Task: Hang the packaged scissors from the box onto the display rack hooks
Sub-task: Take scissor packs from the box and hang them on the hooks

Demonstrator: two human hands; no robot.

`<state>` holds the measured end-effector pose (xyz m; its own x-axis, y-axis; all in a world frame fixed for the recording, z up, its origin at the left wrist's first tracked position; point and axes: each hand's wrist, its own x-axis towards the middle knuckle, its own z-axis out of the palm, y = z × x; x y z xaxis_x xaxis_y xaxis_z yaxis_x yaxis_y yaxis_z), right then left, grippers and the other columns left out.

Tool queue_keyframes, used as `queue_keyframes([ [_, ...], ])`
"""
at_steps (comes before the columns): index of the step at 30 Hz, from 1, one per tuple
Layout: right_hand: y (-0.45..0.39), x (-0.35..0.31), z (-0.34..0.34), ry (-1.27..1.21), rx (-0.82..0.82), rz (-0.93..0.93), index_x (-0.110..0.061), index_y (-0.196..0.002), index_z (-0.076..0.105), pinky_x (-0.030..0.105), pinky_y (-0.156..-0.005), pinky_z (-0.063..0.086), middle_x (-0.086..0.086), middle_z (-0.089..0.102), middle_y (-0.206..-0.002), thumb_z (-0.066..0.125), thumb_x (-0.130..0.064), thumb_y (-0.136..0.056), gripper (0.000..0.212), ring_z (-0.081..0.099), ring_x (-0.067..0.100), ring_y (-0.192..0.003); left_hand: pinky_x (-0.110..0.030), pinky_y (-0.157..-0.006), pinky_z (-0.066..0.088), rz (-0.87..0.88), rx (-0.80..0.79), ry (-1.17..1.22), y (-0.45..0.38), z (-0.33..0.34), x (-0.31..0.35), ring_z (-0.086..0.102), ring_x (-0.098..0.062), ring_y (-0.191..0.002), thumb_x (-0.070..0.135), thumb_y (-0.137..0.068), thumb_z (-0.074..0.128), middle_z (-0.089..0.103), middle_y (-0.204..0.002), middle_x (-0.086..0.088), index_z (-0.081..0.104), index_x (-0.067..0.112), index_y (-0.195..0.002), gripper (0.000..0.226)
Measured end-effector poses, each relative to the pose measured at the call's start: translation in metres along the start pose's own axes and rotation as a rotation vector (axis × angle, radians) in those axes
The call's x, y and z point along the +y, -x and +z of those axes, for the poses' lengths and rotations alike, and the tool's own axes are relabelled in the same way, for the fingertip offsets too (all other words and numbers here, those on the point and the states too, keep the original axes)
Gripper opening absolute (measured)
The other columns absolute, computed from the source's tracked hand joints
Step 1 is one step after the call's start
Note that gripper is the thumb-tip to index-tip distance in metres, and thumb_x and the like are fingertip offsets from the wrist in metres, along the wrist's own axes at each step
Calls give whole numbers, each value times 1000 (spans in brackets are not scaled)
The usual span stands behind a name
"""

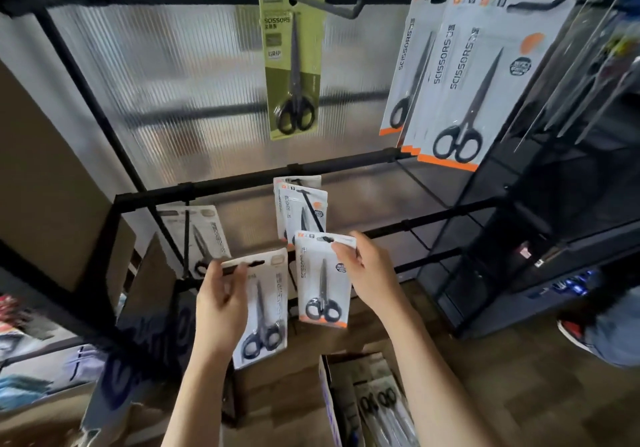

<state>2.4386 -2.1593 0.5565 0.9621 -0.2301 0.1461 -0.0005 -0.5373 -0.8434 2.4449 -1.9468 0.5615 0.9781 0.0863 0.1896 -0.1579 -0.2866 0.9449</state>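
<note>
The box (363, 401) is cut off by the bottom edge; its contents are blurred. Items at the far right (588, 65) are smeared beyond identification. Small print on the held packages cannot be read.

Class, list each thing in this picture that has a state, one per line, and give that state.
Left hand: grips a grey-topped scissors pack, unhung.
Right hand: pinches an orange-trimmed scissors pack, unhung.
Green scissors pack: hanging on a top hook.
White packs: hanging, top right.
Box: open, packs inside.
</note>
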Motion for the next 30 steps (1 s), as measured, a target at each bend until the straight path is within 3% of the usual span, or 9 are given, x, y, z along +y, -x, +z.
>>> queue_keyframes([
  [4, -17, -2, 12, 50, 17, 35, -16, -88, 50, 11, -47, 35, -11, 55, -72, 48, -28, -98, 16, 53, -1, -59, -16, -49, 32, 7, -15, 36, -2, -8, -3, 38, -3, -48, 17, -96, 49, 42, -53, 9, 40, 13, -71, 26],
  [8, -39, -5, 20, 117, 25, 37, -9, -113, 52, 16, -53, 42, -5, 58, -90, 46, -33, -98, 28, 55, 3, -70, -9, -50, 35, 26, -16, 29, -8, -11, 0, 45, 2, -50, 15, -95, 49, 44, -59, 8, 42, 17, -71, 25],
  [13, -67, 5, 30, 147, 1, 30, -9, -108, 51, 22, -57, 53, 3, 65, -99, 55, -31, -94, 26, 64, 10, -82, -8, -54, 38, 31, -32, 20, -18, -15, 1, 49, 5, -55, 14, -96, 48, 49, -64, 7, 48, 13, -78, 18],
  [17, -79, 3, 32, 124, 22, 38, -7, -101, 52, 30, -57, 52, 4, 64, -89, 47, -44, -95, 37, 64, 16, -78, -9, -59, 41, 39, -60, 13, -22, -15, 3, 56, 6, -65, 14, -96, 48, 59, -73, 4, 52, 7, -88, 11],
  [21, -90, 3, 36, 218, 45, 34, -7, -106, 54, 15, -50, 35, 2, 63, -93, 43, -42, -97, 37, 58, 11, -76, -7, -59, 41, 48, -63, 12, -21, -14, 2, 58, 5, -67, 12, -96, 48, 60, -72, 8, 53, 6, -91, 10],
  [25, -90, 5, 41, 255, 98, 64, -5, -109, 53, 6, -51, 30, 6, 63, -99, 42, -32, -99, 30, 58, 14, -82, -9, -58, 42, 27, -62, 3, -18, -16, -5, 59, 3, -68, 15, -96, 48, 63, -75, 6, 54, 7, -92, 10],
  [27, -81, 8, 46, 248, 157, 106, -6, -121, 50, 9, -66, 40, 9, 61, -112, 46, -28, -98, 32, 59, 19, -97, -8, -61, 43, 19, -67, 4, -14, -19, -9, 60, 4, -72, 15, -96, 49, 64, -80, 8, 55, 11, -96, 8],
  [29, -67, 13, 53, 292, 169, 182, -5, -135, 41, 26, -88, 45, 12, 52, -130, 53, -21, -95, 45, 53, 25, -117, -9, -63, 45, 17, -65, 14, -8, -22, -12, 61, 3, -76, 16, -95, 50, 66, -82, 8, 56, 12, -98, 8],
  [30, -60, 17, 57, 303, 158, 213, -5, -136, 40, 31, -92, 45, 13, 49, -133, 55, -20, -93, 48, 51, 27, -120, -10, -63, 45, 17, -63, 20, -4, -24, -14, 61, 3, -76, 16, -95, 50, 66, -82, 8, 56, 12, -97, 8],
])
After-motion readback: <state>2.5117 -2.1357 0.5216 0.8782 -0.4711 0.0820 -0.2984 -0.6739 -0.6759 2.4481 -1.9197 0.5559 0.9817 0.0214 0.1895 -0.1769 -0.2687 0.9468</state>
